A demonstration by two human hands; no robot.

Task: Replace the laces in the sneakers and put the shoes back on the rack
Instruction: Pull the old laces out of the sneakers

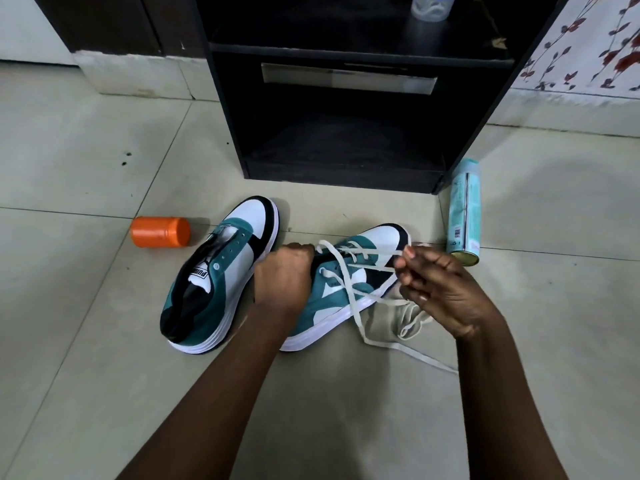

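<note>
- sneakers sit side by side on the tiled floor (104, 341) just in front of the black rack (346, 109); bare tiles stretch wide to the left and toward the viewer.
- black rack stands against the wall; its low open shelf looks bare and dark inside, and a clear plastic container with a blue lid (431, 6) stands on the upper shelf.
- left sneaker (221, 271), teal, white and black, has no lace in its eyelets and stands upright, toe toward the rack.
- right sneaker (349, 282) is tipped onto its side, with a white lace (353, 306) crossed through its front eyelets; loose ends trail over the floor to the right.
- left hand (282, 277) is curled, gripping the right sneaker at its collar.
- right hand (440, 289) pinches a strand of the lace between thumb and fingertips, just beside the toe.
- beige cloth (391, 317) lies crumpled under the right hand, touching the sneaker's sole.
- pale green spray can (464, 213) lies on its side near the rack's right corner.
- orange container (160, 232) lies on its side just left of the laceless sneaker.
</note>
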